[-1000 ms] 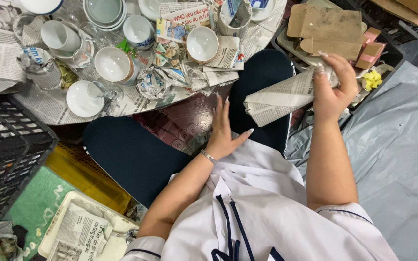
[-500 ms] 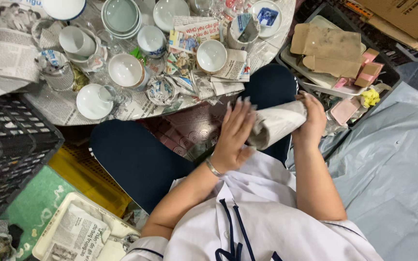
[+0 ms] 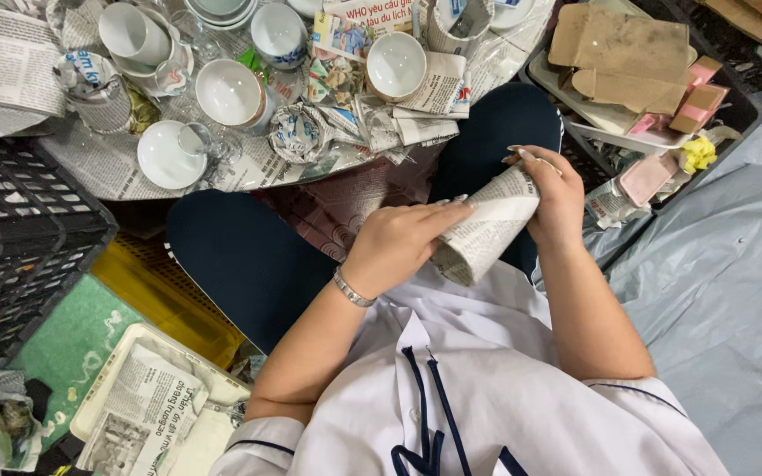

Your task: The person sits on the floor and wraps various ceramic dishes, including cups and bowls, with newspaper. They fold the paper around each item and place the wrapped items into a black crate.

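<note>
A bundle wrapped in newspaper (image 3: 485, 231) lies tilted over my lap, and both hands grip it. My left hand (image 3: 394, 242) presses on its near, lower end, with a silver bracelet on the wrist. My right hand (image 3: 556, 196) clasps the far, upper end. What the paper covers is hidden. Past my knees, a low round table covered in newspaper (image 3: 90, 163) bears white cups (image 3: 396, 63), saucers (image 3: 164, 156) and crumpled paper wads (image 3: 297, 132).
A black plastic crate (image 3: 19, 247) stands at the left. Below it a white tray (image 3: 116, 388) holds newspaper sheets. A dark bin (image 3: 743, 106) with cardboard pieces (image 3: 615, 48) and pink boxes (image 3: 698, 101) is at the right. Grey plastic sheeting (image 3: 725, 291) covers the floor on the right.
My right hand has brought the bundle from the far right in over my lap. My left hand, open a second ago, has closed on its near end.
</note>
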